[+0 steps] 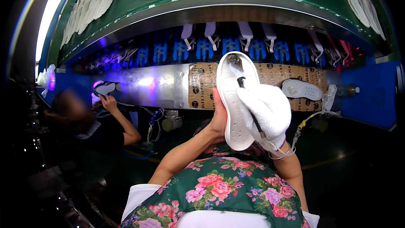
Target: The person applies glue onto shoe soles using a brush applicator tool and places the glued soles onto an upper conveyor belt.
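My bare left hand [218,114] grips a white shoe sole [237,137] along its left edge, thumb up at the side, holding it upright above the bench. My right hand [270,112], in a white towelling glove, is closed round a slim brush [241,81] with a dark handle. The grey-brown bristles rest against the inside of the sole at its toe end. The glove covers much of the sole's right side and hides my right fingers. Small holes dot the sole's lower end.
Printed cardboard [202,86] covers part of the metal bench, with another sole [302,89] on it. White straps hang before blue holders [230,50] behind. Soles [97,4] stand on the green shelf above. At left, a co-worker's hand [109,104] holds a shoe. A bottle [351,89] lies far right.
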`<state>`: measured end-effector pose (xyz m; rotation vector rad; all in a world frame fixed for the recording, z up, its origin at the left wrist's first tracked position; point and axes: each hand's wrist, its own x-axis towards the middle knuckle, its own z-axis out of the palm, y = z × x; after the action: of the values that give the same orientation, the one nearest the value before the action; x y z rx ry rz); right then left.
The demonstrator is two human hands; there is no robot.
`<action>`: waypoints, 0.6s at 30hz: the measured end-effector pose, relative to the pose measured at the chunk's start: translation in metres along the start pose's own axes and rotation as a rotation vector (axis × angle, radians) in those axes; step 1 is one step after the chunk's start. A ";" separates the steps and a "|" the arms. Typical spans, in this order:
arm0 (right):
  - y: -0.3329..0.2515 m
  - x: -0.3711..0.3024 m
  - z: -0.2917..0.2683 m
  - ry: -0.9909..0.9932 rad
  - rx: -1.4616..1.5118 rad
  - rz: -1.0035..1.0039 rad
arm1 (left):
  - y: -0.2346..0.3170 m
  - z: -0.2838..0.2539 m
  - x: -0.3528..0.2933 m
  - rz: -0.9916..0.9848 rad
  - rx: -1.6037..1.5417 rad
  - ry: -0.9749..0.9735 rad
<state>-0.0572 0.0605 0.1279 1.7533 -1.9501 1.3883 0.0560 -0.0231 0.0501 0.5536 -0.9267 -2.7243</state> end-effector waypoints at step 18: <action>-0.002 -0.006 -0.001 -0.107 0.367 0.244 | 0.008 -0.036 0.001 0.128 -0.218 0.027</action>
<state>-0.0540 0.0660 0.1253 1.8129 -2.1329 1.8736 0.0704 -0.0492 0.0278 0.4710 -0.6251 -2.6492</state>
